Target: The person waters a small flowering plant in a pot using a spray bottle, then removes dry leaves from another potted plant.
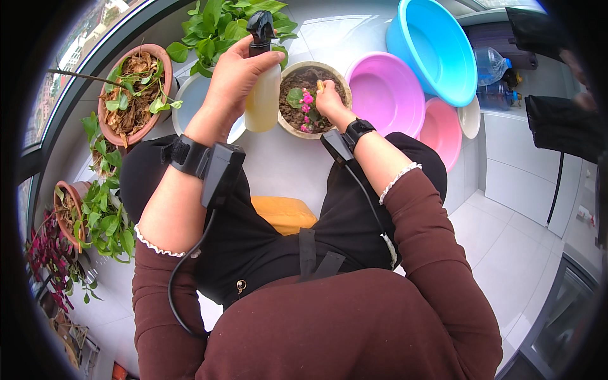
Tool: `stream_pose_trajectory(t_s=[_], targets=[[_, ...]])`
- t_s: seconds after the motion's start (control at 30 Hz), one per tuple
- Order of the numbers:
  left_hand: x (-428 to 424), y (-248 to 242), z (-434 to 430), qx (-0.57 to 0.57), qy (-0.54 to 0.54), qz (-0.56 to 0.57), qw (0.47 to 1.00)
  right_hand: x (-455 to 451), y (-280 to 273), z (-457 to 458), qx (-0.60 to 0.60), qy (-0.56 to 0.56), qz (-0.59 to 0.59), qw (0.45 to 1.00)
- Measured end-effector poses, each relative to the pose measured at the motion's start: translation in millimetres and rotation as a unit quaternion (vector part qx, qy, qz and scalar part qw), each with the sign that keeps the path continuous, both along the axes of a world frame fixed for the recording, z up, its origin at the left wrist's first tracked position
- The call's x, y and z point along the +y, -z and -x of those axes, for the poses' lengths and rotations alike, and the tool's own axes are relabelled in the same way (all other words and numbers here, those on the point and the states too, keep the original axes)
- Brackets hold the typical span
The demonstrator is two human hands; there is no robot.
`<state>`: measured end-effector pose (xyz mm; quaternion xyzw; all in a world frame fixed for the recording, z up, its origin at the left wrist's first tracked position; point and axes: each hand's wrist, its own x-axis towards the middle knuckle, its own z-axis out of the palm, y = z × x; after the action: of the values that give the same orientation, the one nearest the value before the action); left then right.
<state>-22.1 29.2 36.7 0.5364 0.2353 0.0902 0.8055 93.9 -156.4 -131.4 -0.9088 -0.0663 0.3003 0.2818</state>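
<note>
My left hand point(236, 76) grips a spray bottle point(263, 102) around its neck, just below the black trigger head. Pale yellow liquid shows through the bottle's translucent wall. To the right of the bottle stands a round pot point(304, 134) filled with brown soil point(292, 111). A small plant with pink flowers point(308, 99) and a green leaf grows in it. Over the pot's right side, my right hand point(330, 99) is closed on a small tool with a yellowish handle point(320, 86). The tool's far end is hard to make out against the soil.
Right of the pot are a purple basin point(380, 95), a blue basin point(434, 52) and a pink basin point(444, 135). A leafy green plant point(216, 28) and a terracotta pot point(104, 126) stand at the left. A yellow object point(285, 213) lies between my legs.
</note>
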Motion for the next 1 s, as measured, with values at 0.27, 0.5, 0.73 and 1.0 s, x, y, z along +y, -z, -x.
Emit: stream_pose_trajectory(t_s=[0.27,0.5,0.73,1.0], targets=[[0,0,-1,0.005,0.001,-0.007,1.0,4,6,-3,-0.016,0.006,0.024,1.0],[0,0,-1,-0.002,-0.004,-0.007,1.0,4,-9,-4,0.049,0.065,-0.005,0.997],[-2,-2,-1,-0.005,-0.008,-0.003,1.0,1,-22,-12,-0.086,-0.098,0.074,0.989],[1,-1,3,0.0,-0.004,-0.008,1.0,24,-20,3,-0.116,-0.148,0.049,0.981]])
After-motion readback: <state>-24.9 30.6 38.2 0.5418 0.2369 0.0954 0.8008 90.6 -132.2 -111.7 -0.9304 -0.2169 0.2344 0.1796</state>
